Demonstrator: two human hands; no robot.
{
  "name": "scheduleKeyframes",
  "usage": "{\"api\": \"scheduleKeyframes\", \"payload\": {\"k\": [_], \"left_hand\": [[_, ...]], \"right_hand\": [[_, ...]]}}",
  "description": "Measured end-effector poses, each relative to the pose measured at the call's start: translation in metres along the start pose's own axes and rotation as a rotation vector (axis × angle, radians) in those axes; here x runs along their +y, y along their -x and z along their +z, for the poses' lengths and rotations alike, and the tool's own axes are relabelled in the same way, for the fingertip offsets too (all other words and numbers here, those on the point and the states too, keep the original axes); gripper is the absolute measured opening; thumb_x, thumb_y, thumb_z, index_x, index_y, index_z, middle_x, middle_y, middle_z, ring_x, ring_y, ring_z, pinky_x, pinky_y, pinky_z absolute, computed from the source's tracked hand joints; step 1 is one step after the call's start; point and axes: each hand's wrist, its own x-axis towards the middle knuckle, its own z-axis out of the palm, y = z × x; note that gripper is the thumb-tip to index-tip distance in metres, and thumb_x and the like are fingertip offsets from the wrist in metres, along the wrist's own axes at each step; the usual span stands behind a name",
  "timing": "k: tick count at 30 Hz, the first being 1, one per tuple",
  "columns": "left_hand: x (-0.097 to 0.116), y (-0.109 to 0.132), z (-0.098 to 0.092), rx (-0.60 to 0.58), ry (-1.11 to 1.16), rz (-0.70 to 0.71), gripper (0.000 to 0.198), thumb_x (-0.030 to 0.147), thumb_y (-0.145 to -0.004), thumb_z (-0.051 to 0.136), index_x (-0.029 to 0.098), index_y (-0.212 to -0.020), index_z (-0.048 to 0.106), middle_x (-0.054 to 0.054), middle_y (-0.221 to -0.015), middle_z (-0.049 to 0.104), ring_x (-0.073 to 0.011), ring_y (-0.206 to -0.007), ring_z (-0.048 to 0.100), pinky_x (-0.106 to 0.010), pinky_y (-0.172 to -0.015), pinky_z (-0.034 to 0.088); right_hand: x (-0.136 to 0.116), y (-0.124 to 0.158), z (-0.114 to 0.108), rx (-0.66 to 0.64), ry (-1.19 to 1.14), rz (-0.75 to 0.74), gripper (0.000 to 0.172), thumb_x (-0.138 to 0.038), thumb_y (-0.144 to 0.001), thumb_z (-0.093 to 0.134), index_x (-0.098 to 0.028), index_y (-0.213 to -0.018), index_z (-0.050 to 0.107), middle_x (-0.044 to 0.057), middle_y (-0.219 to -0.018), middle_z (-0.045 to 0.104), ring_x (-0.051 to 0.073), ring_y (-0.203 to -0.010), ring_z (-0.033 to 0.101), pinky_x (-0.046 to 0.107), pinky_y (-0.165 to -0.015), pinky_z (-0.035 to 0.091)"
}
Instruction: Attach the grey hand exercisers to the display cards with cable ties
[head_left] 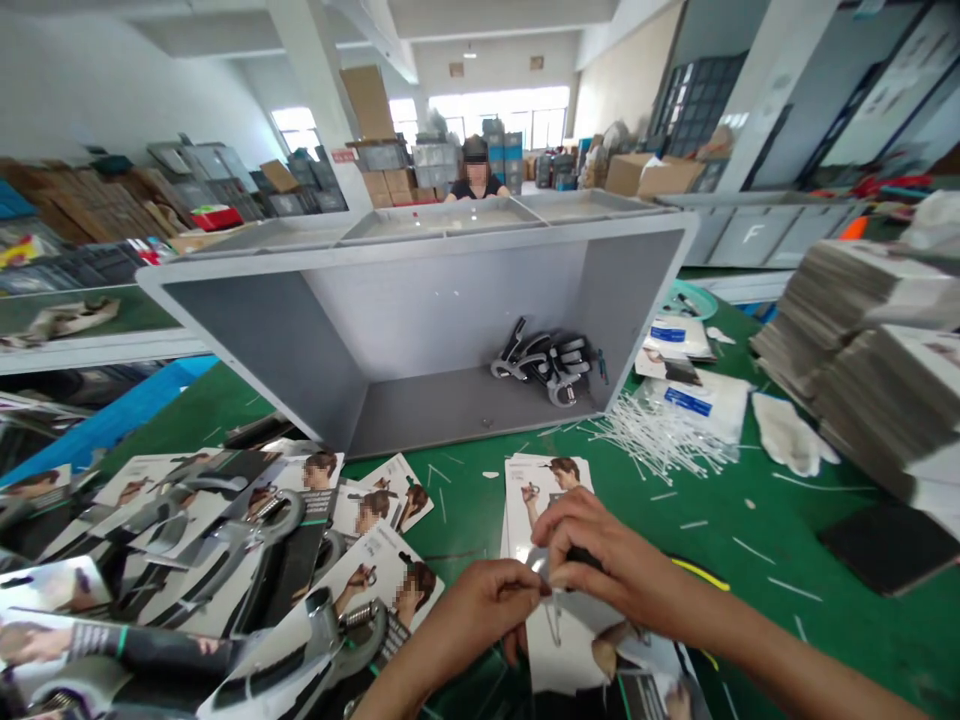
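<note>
Both hands meet over printed cards [521, 500] on the green table. My left hand [499, 600] is closed, its thumb and fingertips pinched at a small piece too hidden to name. My right hand [581, 545] is curled just beside it, fingers closed near a shiny, clear or metallic part and a dark piece partly covered by the fingers. A thin white tie [556, 620] hangs below the fingertips over the card. To the left lies a heap of cards with grey and black hand grips [330, 635] on them.
A grey bin [420, 425] on its side holds several grips [547, 365]. White ties [664, 440], a white glove [791, 435] and card stacks [847, 340] lie right. A person [477, 180] is behind the bin. A black pad [889, 545] is at right.
</note>
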Motion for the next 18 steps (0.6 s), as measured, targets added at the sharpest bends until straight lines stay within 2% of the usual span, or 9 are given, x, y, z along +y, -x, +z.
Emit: {"api": "scheduleKeyframes", "payload": {"k": [3, 5, 7, 8, 9, 11, 14, 18], "left_hand": [[-0.005, -0.002, -0.005, 0.065, -0.008, 0.01, 0.032, 0.044, -0.083, 0.065, 0.016, -0.096, 0.072, 0.001, -0.062, 0.063, -0.0115, -0.047, 0.058, -0.02, -0.048, 0.039], [-0.008, 0.001, -0.011, 0.168, 0.037, 0.042, 0.033, 0.045, -0.083, 0.066, 0.016, -0.097, 0.071, 0.001, -0.062, 0.064, -0.0131, -0.049, 0.062, -0.021, -0.05, 0.04], [-0.01, 0.006, -0.018, 0.329, 0.106, 0.101, 0.037, 0.046, -0.082, 0.067, 0.017, -0.104, 0.07, 0.001, -0.065, 0.066, -0.0139, -0.051, 0.064, -0.023, -0.055, 0.045], [-0.013, 0.008, -0.019, 0.418, 0.139, 0.137, 0.04, 0.047, -0.081, 0.067, 0.018, -0.109, 0.068, 0.001, -0.069, 0.068, -0.0139, -0.053, 0.064, -0.025, -0.059, 0.047], [-0.016, 0.009, -0.02, 0.5, 0.16, 0.171, 0.044, 0.048, -0.08, 0.069, 0.019, -0.113, 0.067, 0.001, -0.072, 0.068, -0.0139, -0.054, 0.065, -0.027, -0.062, 0.05], [-0.026, 0.008, -0.017, 0.618, 0.195, 0.208, 0.052, 0.05, -0.076, 0.072, 0.02, -0.118, 0.064, 0.001, -0.075, 0.067, -0.0149, -0.057, 0.065, -0.029, -0.063, 0.052], [-0.049, -0.001, -0.002, 0.653, 0.241, 0.165, 0.061, 0.054, -0.071, 0.074, 0.02, -0.121, 0.062, 0.003, -0.068, 0.062, -0.0164, -0.055, 0.063, -0.028, -0.052, 0.051], [-0.07, -0.008, 0.015, 0.573, 0.174, 0.077, 0.061, 0.056, -0.074, 0.07, 0.02, -0.122, 0.061, 0.003, -0.063, 0.059, -0.0141, -0.048, 0.058, -0.025, -0.045, 0.045]], "right_hand": [[0.016, -0.014, -0.022, 0.088, -0.045, 0.013, 0.013, -0.032, -0.096, 0.056, -0.023, -0.09, 0.063, 0.004, -0.109, 0.064, 0.02, -0.109, 0.056, 0.038, -0.101, 0.04], [0.044, -0.029, -0.04, 0.215, -0.12, 0.18, 0.015, -0.032, -0.098, 0.053, -0.023, -0.098, 0.065, 0.004, -0.108, 0.065, 0.019, -0.103, 0.059, 0.036, -0.096, 0.045], [0.083, -0.048, -0.056, 0.408, -0.227, 0.497, 0.018, -0.031, -0.094, 0.06, -0.021, -0.109, 0.062, 0.004, -0.1, 0.066, 0.018, -0.09, 0.064, 0.032, -0.083, 0.052], [0.103, -0.058, -0.062, 0.459, -0.233, 0.586, 0.023, -0.029, -0.094, 0.06, -0.019, -0.115, 0.058, 0.005, -0.098, 0.066, 0.018, -0.084, 0.064, 0.031, -0.074, 0.054], [0.122, -0.068, -0.068, 0.486, -0.23, 0.639, 0.028, -0.028, -0.093, 0.06, -0.016, -0.119, 0.056, 0.006, -0.097, 0.065, 0.018, -0.081, 0.064, 0.031, -0.069, 0.055], [0.153, -0.088, -0.075, 0.498, -0.24, 0.732, 0.031, -0.029, -0.094, 0.06, -0.014, -0.121, 0.055, 0.007, -0.101, 0.065, 0.017, -0.081, 0.065, 0.032, -0.069, 0.056], [0.178, -0.113, -0.079, 0.482, -0.256, 0.823, 0.032, -0.033, -0.095, 0.059, -0.015, -0.122, 0.058, 0.008, -0.117, 0.062, 0.02, -0.095, 0.065, 0.039, -0.08, 0.057], [0.185, -0.121, -0.087, 0.506, -0.207, 0.852, 0.033, -0.033, -0.095, 0.06, -0.016, -0.123, 0.057, 0.009, -0.121, 0.061, 0.021, -0.1, 0.064, 0.042, -0.084, 0.056]]}}
